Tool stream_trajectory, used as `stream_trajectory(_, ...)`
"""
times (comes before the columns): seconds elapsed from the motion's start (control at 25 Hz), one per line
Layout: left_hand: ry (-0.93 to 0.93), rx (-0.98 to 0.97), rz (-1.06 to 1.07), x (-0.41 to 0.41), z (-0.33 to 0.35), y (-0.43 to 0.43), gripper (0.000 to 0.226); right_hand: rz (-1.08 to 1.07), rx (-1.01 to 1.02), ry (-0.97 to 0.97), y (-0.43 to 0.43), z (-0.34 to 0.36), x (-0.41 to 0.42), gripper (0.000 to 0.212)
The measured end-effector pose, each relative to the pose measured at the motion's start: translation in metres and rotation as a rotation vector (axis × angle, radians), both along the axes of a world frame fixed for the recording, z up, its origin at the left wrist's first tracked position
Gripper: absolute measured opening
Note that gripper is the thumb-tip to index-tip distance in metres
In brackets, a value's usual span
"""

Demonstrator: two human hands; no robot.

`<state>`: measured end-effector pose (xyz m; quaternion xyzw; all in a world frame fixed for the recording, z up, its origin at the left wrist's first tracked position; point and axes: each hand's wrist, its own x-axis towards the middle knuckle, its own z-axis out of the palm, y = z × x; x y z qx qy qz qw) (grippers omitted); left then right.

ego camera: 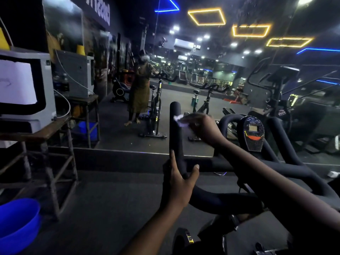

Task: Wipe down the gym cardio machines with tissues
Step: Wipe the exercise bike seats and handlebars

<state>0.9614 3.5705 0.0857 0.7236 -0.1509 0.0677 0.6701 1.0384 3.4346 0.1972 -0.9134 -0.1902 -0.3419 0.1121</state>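
A black padded spin-bike handlebar fills the lower right, and its left upright horn [175, 126] rises in the middle of the view. My left hand [177, 183] grips the base of that horn. My right hand [199, 128] reaches across and presses a crumpled white tissue [179, 119] against the upper part of the horn. The bike's small console [253, 132] with an orange band stands just right of my right hand. The bike frame [187, 240] below is dark and mostly hidden.
A wall mirror [184, 80] ahead reflects other spin bikes and a standing person. On the left, a metal stand [53, 159] carries a white machine [27, 89]. A blue plastic basin [16, 223] sits on the floor at the lower left.
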Motion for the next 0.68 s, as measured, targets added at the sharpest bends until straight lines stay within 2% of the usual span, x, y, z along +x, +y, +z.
stream_trajectory(0.08, 0.017, 0.008, -0.011, 0.000, 0.001, 0.001, 0.113, -0.090, 0.091, -0.028, 0.006, 0.007, 0.030, 0.035)
stream_trajectory(0.28, 0.065, 0.033, -0.079, 0.001, 0.006, 0.004, 0.104, -0.094, 0.068, -0.058, 0.005, -0.016, 0.037, 0.036)
stream_trajectory(0.48, 0.149, 0.106, -0.128, 0.040, 0.020, -0.002, 0.096, 0.084, -0.059, 0.026, -0.005, -0.036, -0.008, 0.035)
stream_trajectory(0.56, 0.138, 0.116, -0.131, 0.050, 0.025, -0.007, 0.093, 0.092, 0.031, 0.095, -0.014, -0.030, -0.012, 0.034)
stream_trajectory(0.68, 0.119, 0.166, -0.094, 0.053, 0.024, -0.009, 0.090, -0.074, 0.293, 0.031, -0.016, -0.009, 0.013, 0.032)
